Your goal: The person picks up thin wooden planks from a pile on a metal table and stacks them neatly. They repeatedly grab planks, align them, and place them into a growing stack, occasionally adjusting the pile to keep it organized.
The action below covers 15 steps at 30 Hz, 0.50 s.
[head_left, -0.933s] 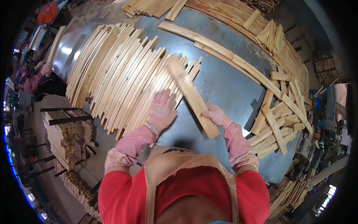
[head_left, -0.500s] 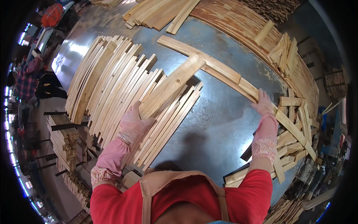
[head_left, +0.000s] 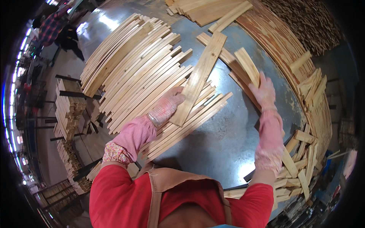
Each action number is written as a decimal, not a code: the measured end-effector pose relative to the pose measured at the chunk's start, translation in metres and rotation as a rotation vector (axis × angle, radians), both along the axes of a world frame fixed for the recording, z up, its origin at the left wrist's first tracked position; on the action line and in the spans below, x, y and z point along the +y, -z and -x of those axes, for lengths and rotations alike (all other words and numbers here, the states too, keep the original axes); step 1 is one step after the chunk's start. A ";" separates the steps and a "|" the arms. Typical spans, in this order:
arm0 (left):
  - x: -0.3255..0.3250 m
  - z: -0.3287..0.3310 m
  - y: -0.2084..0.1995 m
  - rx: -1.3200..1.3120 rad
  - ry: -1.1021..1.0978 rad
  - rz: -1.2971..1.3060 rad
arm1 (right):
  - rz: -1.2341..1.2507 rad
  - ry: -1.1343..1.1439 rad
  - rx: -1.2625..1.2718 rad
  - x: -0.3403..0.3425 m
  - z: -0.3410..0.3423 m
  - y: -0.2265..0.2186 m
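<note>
Sawn timber is lying in a jagged-ended stack [head_left: 67,117] left of the strip row [head_left: 129,76], whose slim, pale pieces are lying side by side with staggered ends. Over the strip row's right part, my left hand [head_left: 167,106], in pinkish knit, is pinching the edge of a wide board [head_left: 201,78], thumb uppermost; what the hidden fingers are doing I cannot tell. This flat plank, knotted near its far end, is slanting beyond the strip row. I judge that I am managing one board per hand, and that the next move is calling for a steady left pinch while the other piece is staying clear. Right of the strip row, blue-grey metal table [head_left: 224,140] is gleaming. Farther right of it, a narrower board [head_left: 247,64] is sitting between my right hand's [head_left: 266,91] thumb and fingers, its lower run disappearing by my forearm. Farthest right of the strip row, blunt offcuts [head_left: 304,185] are crossing loosely.
</note>
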<state>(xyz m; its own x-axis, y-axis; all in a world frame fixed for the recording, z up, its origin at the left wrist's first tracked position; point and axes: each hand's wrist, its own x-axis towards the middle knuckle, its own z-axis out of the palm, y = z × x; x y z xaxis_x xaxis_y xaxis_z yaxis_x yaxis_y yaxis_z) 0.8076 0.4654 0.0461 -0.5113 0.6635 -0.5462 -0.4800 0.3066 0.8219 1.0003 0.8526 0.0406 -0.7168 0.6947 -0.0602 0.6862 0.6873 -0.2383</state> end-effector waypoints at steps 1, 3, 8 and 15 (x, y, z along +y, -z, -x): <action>0.005 0.000 -0.013 -0.078 -0.011 -0.046 | 0.035 0.004 0.013 0.011 0.019 0.014; 0.006 0.001 -0.023 -0.187 -0.099 -0.067 | 0.033 -0.004 -0.122 0.007 0.036 0.044; -0.039 0.006 -0.025 -0.177 -0.061 -0.130 | 0.215 0.117 -0.205 -0.006 0.016 0.050; -0.070 -0.004 -0.040 -0.231 -0.076 -0.202 | 0.279 0.327 -0.208 -0.086 -0.167 0.052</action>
<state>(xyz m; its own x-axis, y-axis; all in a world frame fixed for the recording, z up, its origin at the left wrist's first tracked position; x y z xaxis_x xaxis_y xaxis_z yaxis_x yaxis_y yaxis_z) 0.8116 0.3952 0.0862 -0.4413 0.7349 -0.5149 -0.6762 0.1049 0.7292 1.1673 0.7668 -0.0109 -0.4163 0.8188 -0.3953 0.9085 0.3569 -0.2174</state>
